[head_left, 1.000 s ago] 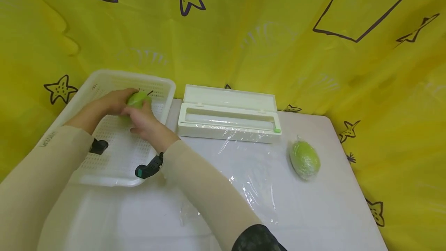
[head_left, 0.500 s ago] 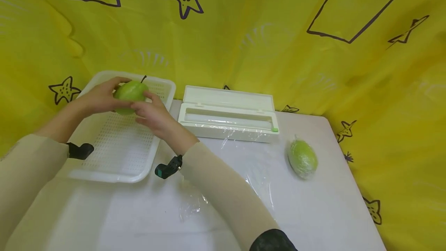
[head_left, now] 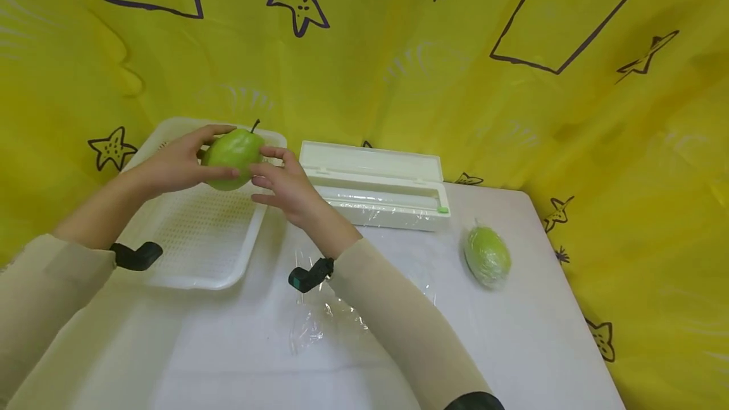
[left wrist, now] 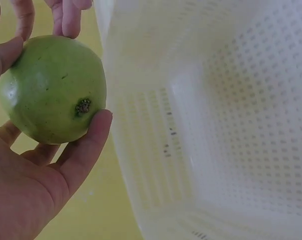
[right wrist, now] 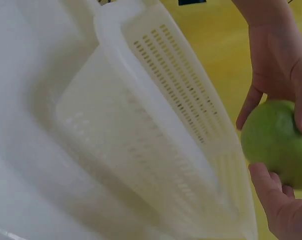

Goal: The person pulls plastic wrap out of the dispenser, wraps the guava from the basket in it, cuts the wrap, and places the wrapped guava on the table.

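Observation:
A green pear [head_left: 235, 155] with a dark stem is held up over the far right part of a white basket [head_left: 243, 274]. My left hand [head_left: 182, 163] grips it, thumb in front and fingers around the far side. My right hand [head_left: 290, 185] is at the pear's right side, its fingertips touching the skin and its fingers only slightly bent. The left wrist view shows the pear's dark blossom end [left wrist: 83, 106]. A second green pear [head_left: 487, 256], wrapped in clear film, lies on the table to the right.
An open white cling film box [head_left: 393, 217] with its roll stands at the back, right of the basket. Clear film [head_left: 319, 328] stretches from it over the white table [head_left: 256, 359], partly under my right forearm. A yellow patterned curtain [head_left: 364, 81] hangs behind.
Both hands have lifted the pear up from inside the basket, then carried it slightly right. The right fingers have loosened a little around it. The wrapped pear stays put.

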